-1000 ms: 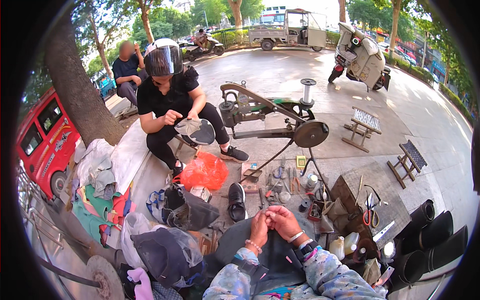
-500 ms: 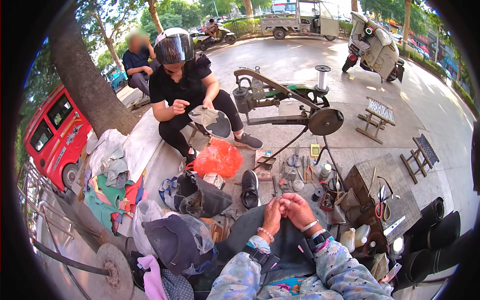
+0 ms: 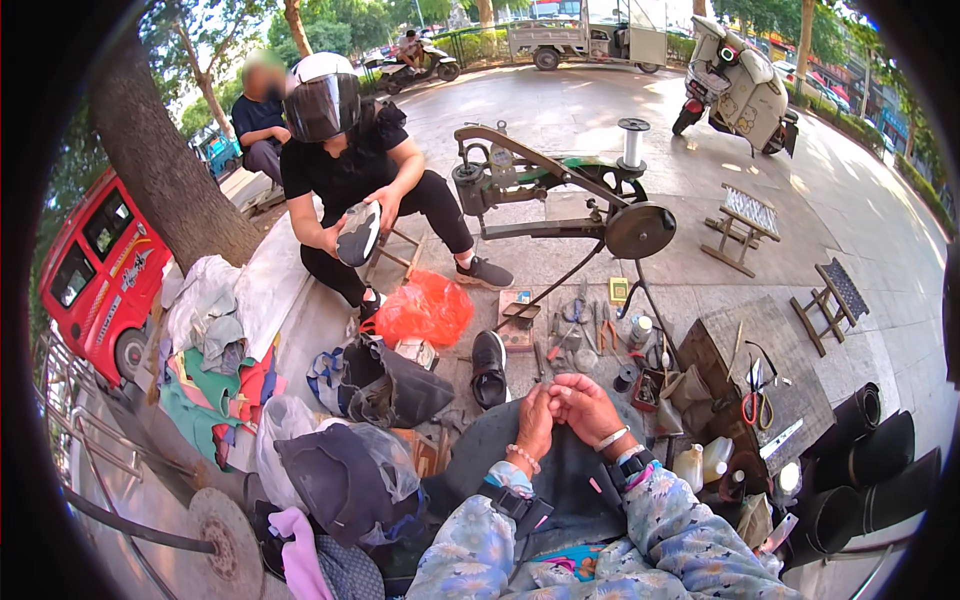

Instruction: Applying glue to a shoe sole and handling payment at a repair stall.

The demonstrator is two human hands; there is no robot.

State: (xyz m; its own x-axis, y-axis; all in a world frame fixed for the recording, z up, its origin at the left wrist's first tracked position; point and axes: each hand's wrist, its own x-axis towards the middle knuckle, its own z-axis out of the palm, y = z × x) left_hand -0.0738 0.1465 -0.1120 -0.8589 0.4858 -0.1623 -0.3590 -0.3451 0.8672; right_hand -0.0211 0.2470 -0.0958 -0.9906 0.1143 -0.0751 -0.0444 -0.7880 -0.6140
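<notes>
We are pinching something small, too small to identify, between left hand [image 3: 535, 420] and right hand [image 3: 585, 405], fingertips closed together over the dark apron [image 3: 560, 480]. We judge steady wrists and close sight are helping here.

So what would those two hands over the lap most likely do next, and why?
Probably keep the fingertips pinched and draw the hands slightly apart. The left hand and right hand meet over the dark apron, working something too small to make out, perhaps thread. The black shoe lies untouched just ahead.
</notes>
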